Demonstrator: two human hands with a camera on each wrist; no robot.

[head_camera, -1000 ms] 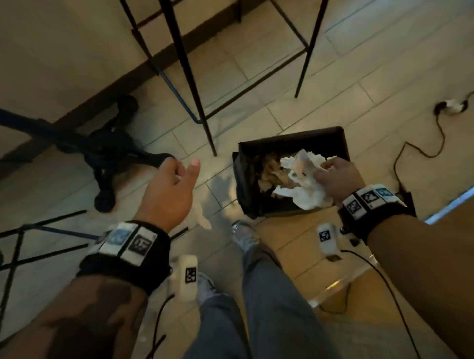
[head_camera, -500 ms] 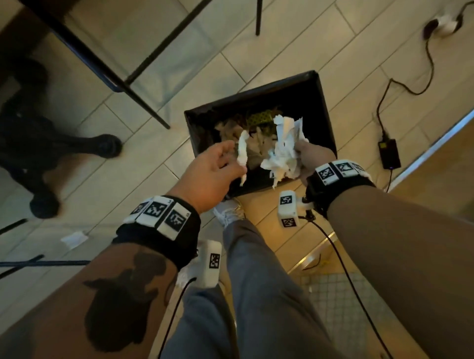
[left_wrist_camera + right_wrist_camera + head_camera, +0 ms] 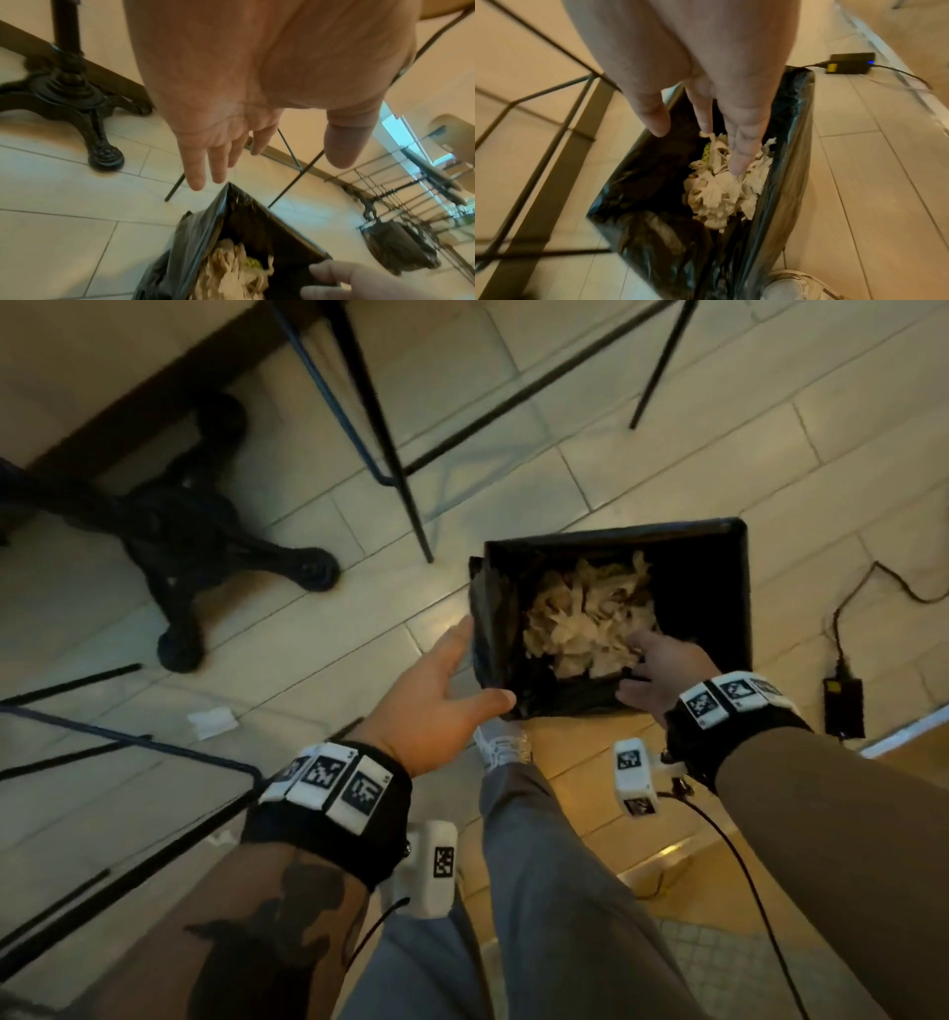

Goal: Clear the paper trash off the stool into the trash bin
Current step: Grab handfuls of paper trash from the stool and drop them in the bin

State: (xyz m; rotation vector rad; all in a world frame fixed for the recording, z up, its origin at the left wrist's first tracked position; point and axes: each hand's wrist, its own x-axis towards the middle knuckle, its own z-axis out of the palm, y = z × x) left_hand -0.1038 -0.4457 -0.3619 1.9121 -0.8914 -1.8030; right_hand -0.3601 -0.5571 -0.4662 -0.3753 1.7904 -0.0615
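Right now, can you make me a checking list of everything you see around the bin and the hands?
Surface: pale floor tiles.
Job's things: black-lined trash bin holds crumpled paper trash; stool top not identifiable.
Clutter: one paper scrap lies on the floor, left of the bin.
Grippers: left hand open beside the bin; right hand open over the paper, holding nothing.
Cables: power adapter with cord, right of the bin.
Surroundings: black table base, thin metal legs.

Black wristbands (image 3: 328, 819) (white coded tags), grey trousers (image 3: 539, 891), white sneakers (image 3: 500, 747).
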